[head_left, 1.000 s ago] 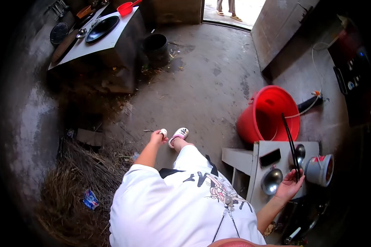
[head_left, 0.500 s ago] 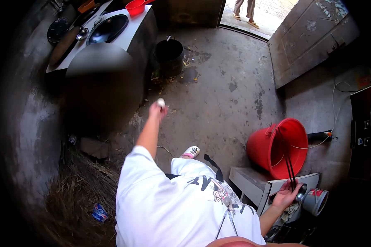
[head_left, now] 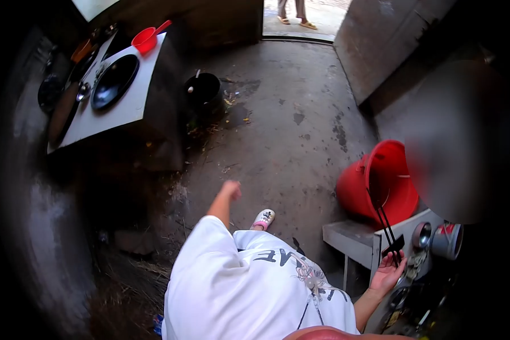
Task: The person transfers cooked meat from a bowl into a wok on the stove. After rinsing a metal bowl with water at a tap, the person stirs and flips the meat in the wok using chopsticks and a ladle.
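Note:
My left hand (head_left: pixel 231 190) hangs over the concrete floor at the end of a half-stretched arm. Motion blur smears its fingers, and no object shows in it. A small white roundish thing (head_left: pixel 190 89) appears at the mouth of the black bucket (head_left: pixel 204 97); whether it is in the air or inside, I cannot tell. On the right, my right hand (head_left: pixel 387 273) is palm up, with its fingers around the lower ends of long dark chopsticks (head_left: pixel 384 221). A black flat piece (head_left: pixel 395 245) shows by the fingertips. Behind the chopsticks, a red bucket (head_left: pixel 351 190) lies tilted.
A white-topped stove (head_left: pixel 131 102) with a wok (head_left: pixel 114 82) and red ladle (head_left: pixel 145 41) stands at left. Low grey bench (head_left: pixel 351 235), metal bowl (head_left: pixel 421 234) and grey pail (head_left: pixel 446 241) are at right. A person's legs (head_left: pixel 292 8) show outside the doorway. Straw (head_left: pixel 136 283) lies lower left.
The white thing has left my left hand and now shows at the black bucket. That hand has drawn back toward me. My right hand still has the chopsticks. The view has turned.

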Available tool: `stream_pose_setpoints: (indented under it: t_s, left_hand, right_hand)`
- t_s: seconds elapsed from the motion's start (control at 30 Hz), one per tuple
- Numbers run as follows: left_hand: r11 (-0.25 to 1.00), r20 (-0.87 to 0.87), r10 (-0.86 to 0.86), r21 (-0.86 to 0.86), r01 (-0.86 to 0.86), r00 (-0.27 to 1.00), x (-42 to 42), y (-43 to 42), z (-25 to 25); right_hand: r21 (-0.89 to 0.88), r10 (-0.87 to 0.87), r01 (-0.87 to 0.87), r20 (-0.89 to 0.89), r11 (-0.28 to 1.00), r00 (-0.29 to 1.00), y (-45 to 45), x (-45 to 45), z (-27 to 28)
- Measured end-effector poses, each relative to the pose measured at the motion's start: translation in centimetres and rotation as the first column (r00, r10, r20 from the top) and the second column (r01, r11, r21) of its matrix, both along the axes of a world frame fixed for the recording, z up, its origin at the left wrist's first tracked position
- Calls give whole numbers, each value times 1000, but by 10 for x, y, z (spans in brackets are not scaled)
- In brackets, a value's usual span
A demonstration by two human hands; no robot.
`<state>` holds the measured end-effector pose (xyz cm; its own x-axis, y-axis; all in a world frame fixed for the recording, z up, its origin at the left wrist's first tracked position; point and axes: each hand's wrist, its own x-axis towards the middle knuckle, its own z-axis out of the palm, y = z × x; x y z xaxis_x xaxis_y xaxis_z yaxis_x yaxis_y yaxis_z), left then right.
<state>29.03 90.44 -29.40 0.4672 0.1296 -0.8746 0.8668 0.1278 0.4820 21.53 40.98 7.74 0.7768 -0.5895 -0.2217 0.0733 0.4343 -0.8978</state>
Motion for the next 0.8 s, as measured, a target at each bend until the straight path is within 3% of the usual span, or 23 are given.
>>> stream_pose_setpoints:
  t_s: [0.03,0.07,0.13,0.17,0.2,0.27,0.3,0.33,0.4,0.47,0.5,0.53,0.6,0.67,0.7,0.73,0.8]
  left_hand:
    - [1000,-18,3,27,-3,1000,-26,-35,-18]
    - [983,-74,-150,93,156,986,-40,-70,4]
    - [946,2,-317,75,316,948,-67,-112,0]
    - [842,49,-519,198,501,853,-72,-123,-7]
    - [659,81,-734,326,678,675,-67,-136,-10]
    - [645,142,-763,236,727,630,-56,-151,-8]
    - [550,111,-830,319,771,546,-48,-156,-17]
    - [578,75,-811,253,776,580,-47,-165,-9]
    - [426,75,-904,246,871,421,-35,-167,-27]
    - [239,-76,-964,166,957,254,-21,-185,-87]
    - [182,-82,-977,181,967,199,-19,-208,-80]
    - [3,58,-998,312,950,-16,-29,-232,-68]
    - [-163,172,-948,457,874,-267,-55,-282,-54]
    - [221,116,-974,256,941,197,-89,-363,-32]
    - [86,101,-994,407,909,48,-109,-395,-6]
    - [56,94,-995,405,913,19,-110,-403,-20]
    - [-89,219,-938,597,797,-269,-106,-443,-72]
  right_hand:
    - [8,-15,15,14,1000,1000,-9,-12,-3]
    - [10,-30,30,9,999,1000,-17,-24,-4]
    - [27,-68,67,36,997,997,-33,-49,-8]
    - [72,-146,143,38,987,988,-39,-60,-10]
    - [109,-188,183,40,977,981,-43,-67,-10]
    - [235,-283,256,88,938,955,-49,-102,-8]
    - [269,-271,227,139,936,953,-56,-122,-10]
    - [302,-354,293,170,907,920,-64,-142,-13]
    - [280,-421,369,155,886,894,-76,-191,1]
    - [283,-517,460,173,841,838,-106,-239,-3]
    - [311,-559,491,187,814,808,-117,-263,-5]
    - [346,-611,531,187,774,769,-131,-291,-7]
    - [383,-692,595,196,706,695,-150,-343,-4]
    - [415,-736,617,253,668,627,-179,-391,-22]
    - [430,-761,632,275,644,588,-184,-411,-20]
    - [450,-780,640,296,623,551,-192,-429,-24]
    - [612,-837,575,346,543,423,-213,-460,-36]
